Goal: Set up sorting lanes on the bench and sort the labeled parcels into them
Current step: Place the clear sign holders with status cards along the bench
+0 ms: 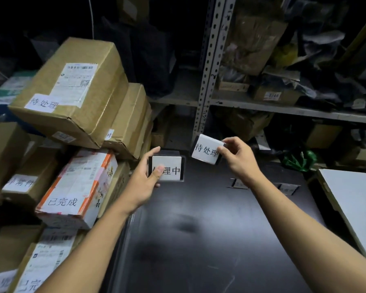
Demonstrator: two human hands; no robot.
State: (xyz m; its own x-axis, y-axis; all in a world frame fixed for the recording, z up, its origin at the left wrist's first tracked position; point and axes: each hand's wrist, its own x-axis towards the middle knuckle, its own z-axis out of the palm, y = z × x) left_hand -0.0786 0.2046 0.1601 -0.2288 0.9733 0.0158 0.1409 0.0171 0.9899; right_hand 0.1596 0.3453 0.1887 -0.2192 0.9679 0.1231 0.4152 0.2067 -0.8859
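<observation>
Lane setup under way, sorting not begun.

Left hand [145, 182] grips a sign holder [167, 168] reading partly "理中" at the table's [199, 240] far edge; right hand [239, 159] pinches a "待处理" card [206, 149], raised at its 2 o'clock. Two more signs [239, 183] seem to stand at the right hand's 6 o'clock, blurred. Labeled parcels [72, 92] are stacked at 9 o'clock, none in lanes.

The left thumb [157, 173] hides the first character on the near card [169, 168]. Two far cards [239, 183] on the tabletop [199, 229] are unreadable. The bottom-left parcel [30, 278] is cut off.
</observation>
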